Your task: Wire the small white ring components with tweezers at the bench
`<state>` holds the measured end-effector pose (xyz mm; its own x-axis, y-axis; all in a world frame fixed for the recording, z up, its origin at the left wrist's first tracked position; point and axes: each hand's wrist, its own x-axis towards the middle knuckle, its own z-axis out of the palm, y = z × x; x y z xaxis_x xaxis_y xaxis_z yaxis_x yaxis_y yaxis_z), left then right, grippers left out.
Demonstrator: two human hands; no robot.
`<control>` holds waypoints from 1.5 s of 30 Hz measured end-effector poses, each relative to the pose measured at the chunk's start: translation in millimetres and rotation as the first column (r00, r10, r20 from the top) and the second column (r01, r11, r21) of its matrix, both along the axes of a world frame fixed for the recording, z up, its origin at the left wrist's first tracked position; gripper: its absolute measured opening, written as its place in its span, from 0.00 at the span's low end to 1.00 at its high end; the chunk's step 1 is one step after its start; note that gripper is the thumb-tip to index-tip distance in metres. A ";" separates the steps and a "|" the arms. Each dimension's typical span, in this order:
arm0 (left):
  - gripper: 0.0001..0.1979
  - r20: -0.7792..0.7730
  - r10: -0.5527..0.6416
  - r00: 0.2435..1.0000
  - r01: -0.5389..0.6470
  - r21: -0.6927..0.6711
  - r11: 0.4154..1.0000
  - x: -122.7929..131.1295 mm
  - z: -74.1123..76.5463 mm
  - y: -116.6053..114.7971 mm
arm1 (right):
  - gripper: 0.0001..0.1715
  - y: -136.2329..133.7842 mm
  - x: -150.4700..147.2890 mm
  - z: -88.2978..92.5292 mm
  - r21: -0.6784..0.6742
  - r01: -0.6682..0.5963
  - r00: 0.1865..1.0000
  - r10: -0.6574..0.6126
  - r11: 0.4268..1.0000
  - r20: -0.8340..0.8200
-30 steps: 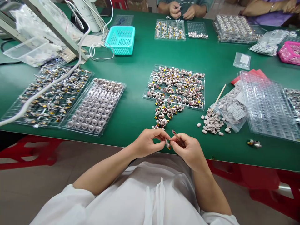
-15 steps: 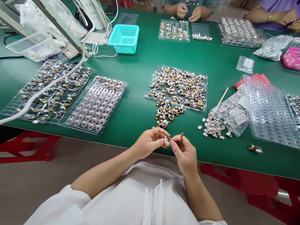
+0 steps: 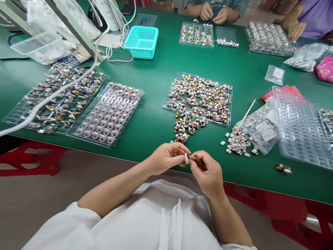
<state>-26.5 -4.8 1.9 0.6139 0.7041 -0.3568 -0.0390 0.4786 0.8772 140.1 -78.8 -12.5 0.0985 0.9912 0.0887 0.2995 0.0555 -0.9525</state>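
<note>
My left hand [image 3: 170, 158] pinches a small white earbud part [image 3: 186, 158] with a bit of yellow below it, just above the table's front edge. Close against it, my right hand [image 3: 207, 171] has its fingertips at the part's right side. A slim brown pair of tweezers [image 3: 199, 161] lies within my right fingers; its tips are hard to make out. Beyond my hands, a loose pile of similar earbud parts [image 3: 185, 126] with yellow tabs spills from a clear tray [image 3: 164, 107] full of them. Small pale caps [image 3: 237, 143] are heaped to the right.
Left stand a tray of round pieces [image 3: 110, 116] and a tray of wired parts [image 3: 15, 118], crossed by a white cable [image 3: 57, 93]. A turquoise basket [image 3: 143, 52] sits behind. Right are a bag of caps [image 3: 262, 130] and clear trays [image 3: 301, 132]. Two co-workers' hands [image 3: 213, 14] [image 3: 296, 31] work opposite.
The tweezers in my right hand have tipped from upright to slanted, and that hand has turned slightly. My left hand still holds the part. A co-worker's hand has moved onto the far-right stack of trays.
</note>
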 end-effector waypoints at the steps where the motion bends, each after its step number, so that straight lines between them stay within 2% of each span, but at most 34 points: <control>1: 0.11 0.020 -0.003 1.000 0.004 -0.012 1.000 -0.5 -0.8 0.5 | 0.03 0.0 0.2 -0.6 -0.043 0.014 0.998 -0.016 0.999 -0.052; 4: 0.14 0.062 -0.021 0.998 0.024 -0.051 0.998 -2.4 -4.8 1.9 | 0.02 0.2 1.2 -2.9 -0.153 0.020 0.976 -0.052 0.988 -0.212; 9: 0.15 0.053 0.003 0.999 0.000 -0.067 0.998 -1.9 -9.1 1.6 | 0.04 0.9 -0.6 -6.3 -0.180 0.021 0.936 -0.082 0.983 -0.343; 13: 0.13 0.009 0.058 0.998 -0.058 -0.065 0.996 2.0 -9.4 0.2 | 0.03 -1.4 -6.9 -9.7 -0.148 0.071 0.945 -0.114 0.986 -0.305; 16: 0.13 -0.010 0.062 0.998 -0.063 -0.069 0.996 3.9 -10.3 1.1 | 0.02 -3.3 -9.6 -11.7 -0.061 0.089 0.974 -0.100 0.994 -0.202; 19: 0.12 0.002 0.036 0.999 -0.036 -0.095 0.995 4.2 -10.1 3.8 | 0.07 -3.7 -8.0 -11.1 0.075 0.040 0.997 -0.035 0.996 -0.072; 21: 0.13 -0.005 0.006 1.000 -0.006 -0.119 0.993 4.2 -8.2 5.7 | 0.09 -3.7 -6.1 -9.1 0.117 0.013 1.000 -0.010 0.993 -0.028; 24: 0.14 -0.026 -0.018 0.999 0.014 -0.142 0.990 5.0 -4.1 7.5 | 0.08 -4.0 -5.3 -5.7 0.035 0.032 0.996 -0.029 0.999 -0.086; 28: 0.15 -0.020 -0.002 1.000 -0.001 -0.157 0.988 6.9 -2.5 7.3 | 0.05 -3.7 -8.9 -3.9 -0.086 0.101 0.972 -0.117 0.991 -0.202; 39: 0.15 0.007 0.009 1.000 -0.008 -0.153 0.988 7.2 -1.6 10.0 | 0.06 -2.5 -25.7 -10.1 -0.135 0.253 0.886 -0.286 0.958 -0.364; 42: 0.16 -0.001 0.034 0.999 -0.034 -0.148 0.988 7.1 -2.8 10.3 | 0.06 -1.7 -27.8 -12.5 -0.135 0.265 0.876 -0.297 0.955 -0.381; 45: 0.15 -0.015 0.044 0.999 -0.046 -0.159 0.986 6.9 -3.4 9.6 | 0.06 -2.7 -27.6 -11.7 -0.089 0.255 0.901 -0.270 0.963 -0.340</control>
<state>-19.6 4.8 -1.5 0.5778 0.6649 -0.4734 -0.0539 0.6098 0.7907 112.5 -81.5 -24.2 0.3729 0.9271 -0.0384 -0.0504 -0.0210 -0.9985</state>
